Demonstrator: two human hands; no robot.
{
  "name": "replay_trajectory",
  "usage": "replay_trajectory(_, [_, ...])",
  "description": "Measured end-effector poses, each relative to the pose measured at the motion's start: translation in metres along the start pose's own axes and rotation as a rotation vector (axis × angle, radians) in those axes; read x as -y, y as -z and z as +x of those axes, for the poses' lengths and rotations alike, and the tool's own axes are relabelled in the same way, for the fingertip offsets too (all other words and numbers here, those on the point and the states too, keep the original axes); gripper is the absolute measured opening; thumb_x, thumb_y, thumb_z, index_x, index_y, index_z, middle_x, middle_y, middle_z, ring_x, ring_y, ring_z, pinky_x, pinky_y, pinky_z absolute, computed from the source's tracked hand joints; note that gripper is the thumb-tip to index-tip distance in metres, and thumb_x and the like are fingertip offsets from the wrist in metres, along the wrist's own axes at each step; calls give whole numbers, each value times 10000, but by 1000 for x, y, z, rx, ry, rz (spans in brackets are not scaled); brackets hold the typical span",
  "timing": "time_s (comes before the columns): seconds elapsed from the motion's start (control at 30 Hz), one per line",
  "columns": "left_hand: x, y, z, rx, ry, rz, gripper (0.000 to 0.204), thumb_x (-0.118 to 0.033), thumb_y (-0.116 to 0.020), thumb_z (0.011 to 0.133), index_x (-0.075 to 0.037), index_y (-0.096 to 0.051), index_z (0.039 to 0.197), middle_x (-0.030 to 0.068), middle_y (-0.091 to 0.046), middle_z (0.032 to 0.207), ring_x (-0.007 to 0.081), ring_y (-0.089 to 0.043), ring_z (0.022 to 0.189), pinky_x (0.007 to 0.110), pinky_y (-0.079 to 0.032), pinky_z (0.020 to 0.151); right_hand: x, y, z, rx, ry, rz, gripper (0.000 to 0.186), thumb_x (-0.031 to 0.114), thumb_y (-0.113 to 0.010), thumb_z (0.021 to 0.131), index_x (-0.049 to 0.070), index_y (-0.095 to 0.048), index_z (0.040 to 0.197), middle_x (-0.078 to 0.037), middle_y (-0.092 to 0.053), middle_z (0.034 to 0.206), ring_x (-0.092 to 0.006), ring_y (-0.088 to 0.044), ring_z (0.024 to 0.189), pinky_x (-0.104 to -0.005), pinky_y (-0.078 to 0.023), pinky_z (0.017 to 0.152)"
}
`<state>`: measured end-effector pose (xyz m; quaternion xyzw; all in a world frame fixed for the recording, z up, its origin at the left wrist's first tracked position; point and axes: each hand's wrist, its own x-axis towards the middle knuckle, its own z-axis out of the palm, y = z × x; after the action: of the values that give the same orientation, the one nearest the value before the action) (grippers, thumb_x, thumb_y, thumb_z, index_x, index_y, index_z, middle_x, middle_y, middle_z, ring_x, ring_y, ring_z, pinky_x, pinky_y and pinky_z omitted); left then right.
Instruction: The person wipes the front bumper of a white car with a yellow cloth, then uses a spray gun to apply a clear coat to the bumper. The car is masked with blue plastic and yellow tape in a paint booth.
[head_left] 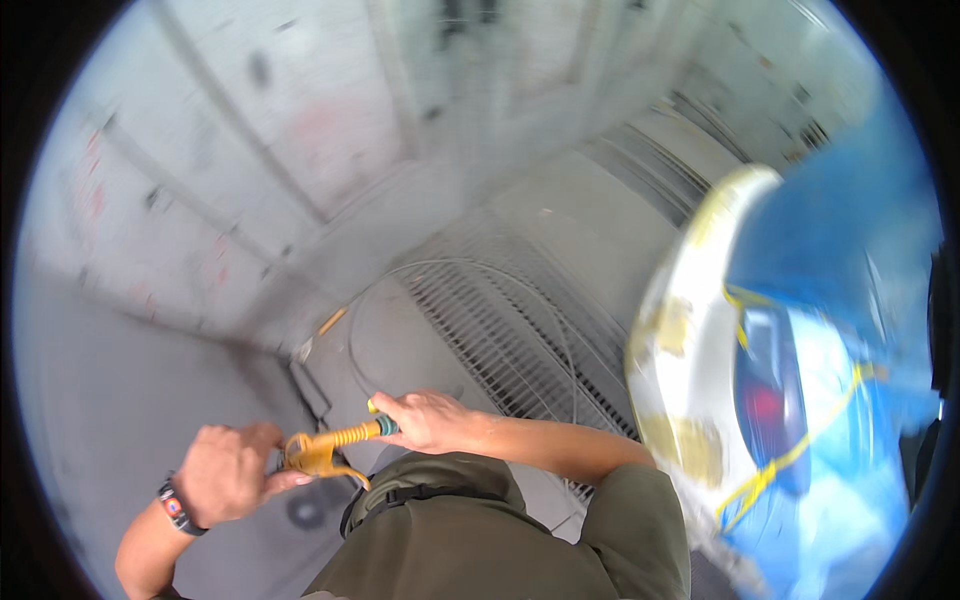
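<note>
I had both bare hands in view low in the head camera, with a yellow-orange tool with a ribbed, spring-like neck and a curved lever (312, 456) held between them, just in front of the waist. My left hand (225, 475) was closed on the tool's left end, fingers curled by its wider body and thumb stretched along its underside; exactly how the fingertips met it, I could not tell. My right hand (425, 420) was wrapped around the other end, just past a teal-green ringed collar (386, 426). The lever curved down and away to the right below the neck, near the olive-green shirt (470, 550). A dark wristband with an orange-lit face (174, 507) circled the left wrist. Beyond the hands, a thin pale hose (440, 262) looped over a slatted grey metal floor grating (470, 320), and a short orange stick (333, 320) lay on the grey floor near the wall's foot. On the right, well apart from the tool, stood a white curved vehicle body (655, 390) with yellowish patches, a dark red-centred tail lamp (768, 400), blue plastic sheeting (830, 240) and yellow ties (765, 478).
</note>
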<state>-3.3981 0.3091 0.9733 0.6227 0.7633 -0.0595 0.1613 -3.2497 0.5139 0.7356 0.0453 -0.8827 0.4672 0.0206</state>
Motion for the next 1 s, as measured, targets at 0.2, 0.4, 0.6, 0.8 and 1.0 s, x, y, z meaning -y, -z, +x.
replay_trajectory(0.2, [-4,-50,151,143,-570,-119,396,-465,-755,951,-89,-693,842,67,-604,590,293,-623,536,405,-475,511,12,45,-101,-56,-520,-40,350,296,-716,982,71,-537,1180,-188,-725,869,-433,-719,841,-553,-564,732])
replay_trajectory(0.4, [-48,-62,271,-168,-1669,47,387,-431,-811,902,-158,-590,740,-50,-501,589,129,-563,506,291,-424,450,39,30,-163,-115,-751,444,512,333,-766,910,67,-603,1316,-164,-715,1035,-413,-691,1034,-515,-537,838])
replay_trajectory(0.6, [-93,-116,307,-426,-2272,142,368,-398,-699,1001,-184,-545,743,-62,-448,649,100,-479,578,268,-347,508,70,-69,-145,-755,-761,107,741,180,-804,895,45,-453,1532,-214,-513,1511,-424,-631,1219,-477,-527,999])
replay_trajectory(0.8, [-167,-136,303,-446,-2595,-9,319,-379,-656,1031,-165,-592,803,-70,-438,680,93,-457,610,256,-334,552,109,-116,-152,-1012,-830,499,650,179,-726,988,42,-424,1547,-211,-642,1270,-401,-639,1180,-469,-518,991])
replay_trajectory(1.0, [-290,-165,300,132,-2584,43,354,-482,-671,998,-141,-620,920,-22,-461,710,139,-540,689,280,-443,589,102,-164,-201,-1350,-1075,400,447,373,-642,1059,41,-547,1342,-222,-666,1022,-417,-680,870,-478,-526,774])
